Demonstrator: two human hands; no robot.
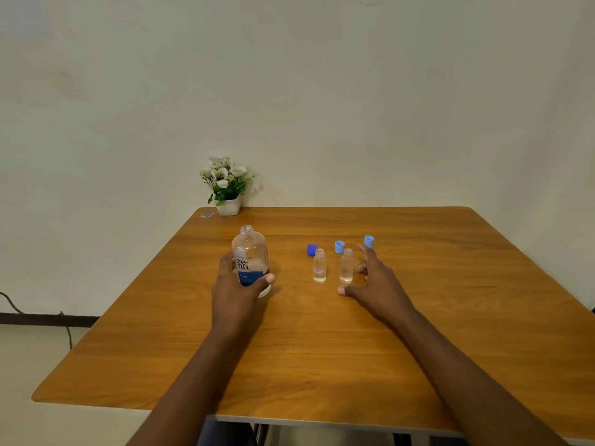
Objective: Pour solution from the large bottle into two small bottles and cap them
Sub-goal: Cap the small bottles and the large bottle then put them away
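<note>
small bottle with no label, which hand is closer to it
Right. The right hand lies open beside the unlabelled small bottle; the left hand grips the large bottle farther left.

A clear large plastic bottle (250,252), blue-and-white label, in the left hand (235,291); dark-blue round cap (311,249) between the hands, pale-blue round cap (369,241) by the right hand (375,281); orange-brown wood-grain table (322,355).

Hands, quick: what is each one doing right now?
Left hand: grips the large bottle.
Right hand: open, fingers spread next to a small bottle, holding nothing.
</note>
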